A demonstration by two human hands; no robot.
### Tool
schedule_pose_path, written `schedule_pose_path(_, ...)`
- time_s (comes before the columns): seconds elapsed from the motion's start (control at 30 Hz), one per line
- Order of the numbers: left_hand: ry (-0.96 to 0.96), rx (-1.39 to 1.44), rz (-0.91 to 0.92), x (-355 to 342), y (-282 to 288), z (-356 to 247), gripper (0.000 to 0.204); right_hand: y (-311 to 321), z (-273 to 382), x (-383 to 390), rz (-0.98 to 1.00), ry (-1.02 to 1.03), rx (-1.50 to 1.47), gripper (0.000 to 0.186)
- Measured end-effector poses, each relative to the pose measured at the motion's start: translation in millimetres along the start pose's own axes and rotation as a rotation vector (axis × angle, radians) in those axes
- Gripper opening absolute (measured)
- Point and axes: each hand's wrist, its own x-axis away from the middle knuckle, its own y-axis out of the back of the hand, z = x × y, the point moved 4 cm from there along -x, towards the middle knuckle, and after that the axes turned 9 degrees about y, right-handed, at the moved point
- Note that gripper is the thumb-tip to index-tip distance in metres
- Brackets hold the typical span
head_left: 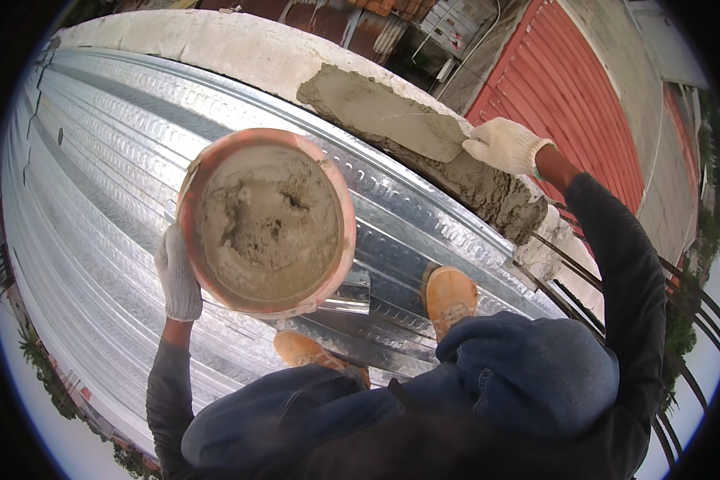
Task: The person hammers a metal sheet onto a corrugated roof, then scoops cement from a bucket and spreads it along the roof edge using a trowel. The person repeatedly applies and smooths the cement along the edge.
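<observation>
A round reddish bucket (346, 232) holds wet grey mortar (268, 220) with a pitted surface. My left hand (178, 274), in a whitish knit glove, grips the bucket's left side, its fingertips partly hidden against the wall of it. Fresh mortar (496, 192) lies along the top of a pale concrete wall (216, 40), smooth in one stretch and lumpy toward the right. At the right end of the smooth stretch is my right hand (504, 146), gloved too, its fingers closed. What it holds there cannot be made out under the mortar's colour.
Ribbed shiny metal decking (112, 184) spreads under my orange shoes (450, 296). A short metal piece (350, 294) shows beside the bucket. Dark steel bars (576, 268) stick out at the right. Beyond the wall lie a red corrugated roof (564, 96) and rusty sheets (312, 24).
</observation>
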Motion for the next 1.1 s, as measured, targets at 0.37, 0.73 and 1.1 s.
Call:
schedule_pose_path(0.37, 0.049, 0.119, -0.012, 18, -46, -54, 0.040, 57, 57, 74, -0.469, 0.032, 0.207, 0.038)
schedule_pose_path(0.73, -0.021, 0.043, 0.081, 51, -63, -88, 0.032, 95, 263, 68, -0.058, 0.005, 0.303, 0.031)
schedule_pose_path(1.1, -0.035, 0.044, 0.114, 28, -56, -73, 0.046, 10, 252, 66, 0.085, 0.104, -0.412, 0.063)
